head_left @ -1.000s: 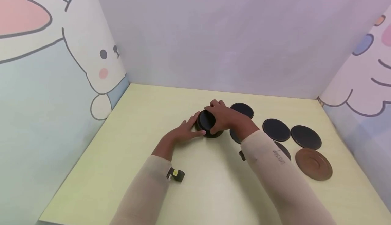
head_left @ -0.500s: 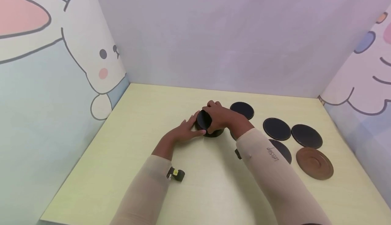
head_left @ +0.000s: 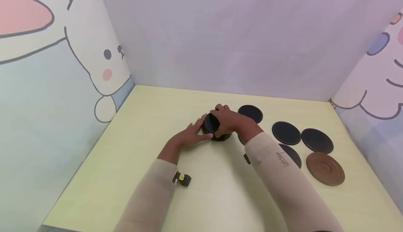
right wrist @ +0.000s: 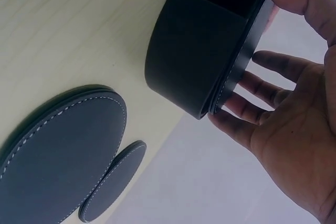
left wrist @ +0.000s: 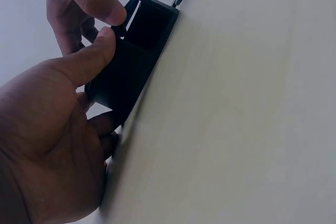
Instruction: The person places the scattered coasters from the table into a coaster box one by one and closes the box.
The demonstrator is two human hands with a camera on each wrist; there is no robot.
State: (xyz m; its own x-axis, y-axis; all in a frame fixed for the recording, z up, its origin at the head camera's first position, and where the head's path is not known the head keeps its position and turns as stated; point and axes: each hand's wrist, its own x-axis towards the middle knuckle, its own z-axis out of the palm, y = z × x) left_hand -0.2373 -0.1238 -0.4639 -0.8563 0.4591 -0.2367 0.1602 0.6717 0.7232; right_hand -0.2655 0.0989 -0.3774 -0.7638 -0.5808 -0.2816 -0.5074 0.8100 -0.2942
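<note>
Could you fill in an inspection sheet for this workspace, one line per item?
Surface: pale yellow table.
Job's things: black holder with a cut-out; to its right, several black discs and one brown disc lying flat.
Clutter: nothing seen.
Hands: left hand grips the holder's side; right hand grips across its top, whether also on a disc cannot be told.
Cables: nothing seen.
Surroundings: pale back wall; side walls with cartoon drawings.

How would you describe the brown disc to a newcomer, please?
On the pale table, look right of the right hand, to the flat discs. The brown disc lies lowest of them in the head view; a ring marks its centre, and its neighbours are black.
</note>
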